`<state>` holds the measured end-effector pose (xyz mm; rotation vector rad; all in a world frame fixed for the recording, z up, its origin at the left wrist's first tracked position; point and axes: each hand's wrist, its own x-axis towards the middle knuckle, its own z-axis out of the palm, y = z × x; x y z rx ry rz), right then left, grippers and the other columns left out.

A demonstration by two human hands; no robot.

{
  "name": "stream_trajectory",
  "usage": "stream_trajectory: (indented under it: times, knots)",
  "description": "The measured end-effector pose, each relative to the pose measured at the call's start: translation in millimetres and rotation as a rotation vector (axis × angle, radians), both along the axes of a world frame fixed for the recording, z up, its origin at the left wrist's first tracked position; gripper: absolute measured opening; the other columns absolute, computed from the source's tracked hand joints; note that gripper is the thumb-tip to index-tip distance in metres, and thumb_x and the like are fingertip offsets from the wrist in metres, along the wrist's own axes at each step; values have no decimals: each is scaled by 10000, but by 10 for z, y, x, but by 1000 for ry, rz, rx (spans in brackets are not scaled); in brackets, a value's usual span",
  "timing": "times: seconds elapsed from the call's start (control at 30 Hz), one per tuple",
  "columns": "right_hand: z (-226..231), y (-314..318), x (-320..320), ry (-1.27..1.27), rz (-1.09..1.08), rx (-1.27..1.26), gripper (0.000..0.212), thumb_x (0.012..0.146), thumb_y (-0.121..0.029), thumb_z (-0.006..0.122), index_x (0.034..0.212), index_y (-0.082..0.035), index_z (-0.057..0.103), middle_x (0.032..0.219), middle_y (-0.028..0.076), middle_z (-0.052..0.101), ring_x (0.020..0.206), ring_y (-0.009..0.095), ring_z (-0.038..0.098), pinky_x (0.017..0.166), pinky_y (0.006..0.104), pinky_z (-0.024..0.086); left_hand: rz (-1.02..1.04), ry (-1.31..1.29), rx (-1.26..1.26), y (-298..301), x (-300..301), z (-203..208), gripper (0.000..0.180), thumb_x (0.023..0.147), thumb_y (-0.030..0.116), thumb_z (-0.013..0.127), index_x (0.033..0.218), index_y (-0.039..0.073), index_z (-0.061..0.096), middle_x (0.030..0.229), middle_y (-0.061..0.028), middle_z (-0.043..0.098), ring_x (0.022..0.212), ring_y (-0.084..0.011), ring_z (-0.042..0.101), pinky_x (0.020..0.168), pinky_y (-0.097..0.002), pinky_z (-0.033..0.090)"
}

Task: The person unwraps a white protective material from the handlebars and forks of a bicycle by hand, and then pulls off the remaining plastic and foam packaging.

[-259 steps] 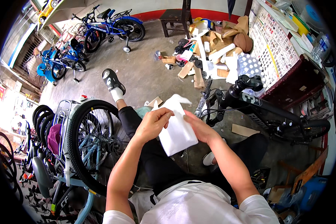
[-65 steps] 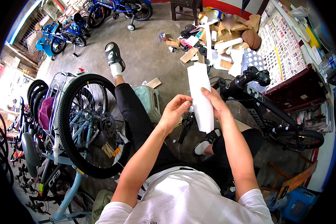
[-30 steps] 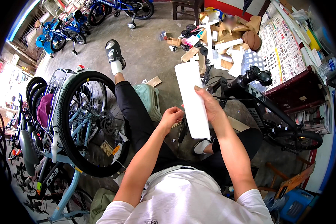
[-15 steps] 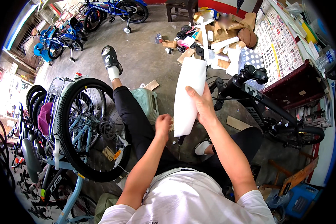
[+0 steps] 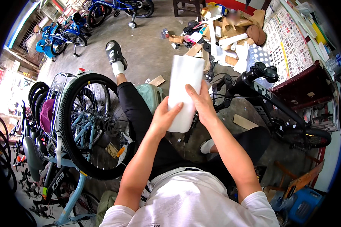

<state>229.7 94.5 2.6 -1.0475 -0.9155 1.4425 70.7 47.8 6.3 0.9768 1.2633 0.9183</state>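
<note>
Between my two hands is a white foam sheet (image 5: 186, 73), folded into a long flat pad and held upright in front of me. My left hand (image 5: 163, 116) grips its lower left side, thumb across the front. On the right side, my right hand (image 5: 203, 104) holds it with the thumb on the front face; the fingers behind are hidden. Part of a dark bar (image 5: 195, 122) shows behind the pad's lower right edge. Close to the right hand stands a black bicycle (image 5: 267, 94) with its handlebar stem pointing up.
A large bicycle wheel (image 5: 65, 128) stands by my left leg, with several bicycles beyond it. Past my left knee is a pale green plastic stool (image 5: 151, 95). Cardboard, foam scraps and a basketball (image 5: 256, 34) lie heaped ahead. A blue case (image 5: 306, 204) sits low at right.
My left hand has come up and taken hold of the foam sheet's left side. The sheet has shifted slightly up and left, turning its broad face toward me. My right hand still holds it.
</note>
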Motion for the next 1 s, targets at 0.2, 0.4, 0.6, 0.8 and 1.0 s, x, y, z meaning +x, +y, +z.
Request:
stream_trajectory:
  times: [0.2, 0.4, 0.6, 0.8, 1.0]
  knots:
    - [-190, 16, 395, 97, 461, -179, 684, 1048, -637, 417, 1339, -42, 585, 1060, 62, 715, 959, 165, 706, 918, 317, 534, 100, -514, -183, -25, -425, -19, 499, 992, 322, 668, 1313, -44, 556, 1141, -142, 706, 979, -210, 714, 864, -361, 588]
    - [-159, -107, 449, 25, 683, -167, 521, 1058, -483, 524, 1229, -5, 645, 831, 63, 673, 761, 152, 652, 754, 297, 513, 94, -622, -173, -63, -619, -129, 515, 992, 335, 664, 1316, -50, 554, 1139, -135, 708, 975, -212, 719, 851, -364, 595]
    - [-177, -83, 518, -87, 696, -181, 399, 1016, -407, 648, 996, -14, 714, 733, -10, 598, 652, 70, 518, 615, 243, 434, 171, -430, -151, -137, -739, -48, 550, 995, 331, 672, 1347, -68, 537, 1167, -156, 703, 994, -228, 719, 877, -371, 594]
    - [-66, -115, 628, -200, 672, -126, 183, 980, -205, 708, 952, -24, 707, 742, -39, 591, 631, 45, 483, 575, 226, 397, 88, -263, -161, -129, -858, 8, 552, 991, 320, 698, 1371, -44, 532, 1173, -129, 699, 992, -200, 708, 884, -355, 580]
    - [221, -96, 616, -387, 602, -42, 188, 973, -187, 712, 904, -12, 701, 733, -37, 610, 658, 43, 502, 595, 239, 406, 62, 144, -27, -126, -827, -75, 537, 963, 285, 740, 1353, -31, 548, 1127, -114, 697, 972, -175, 686, 852, -332, 555]
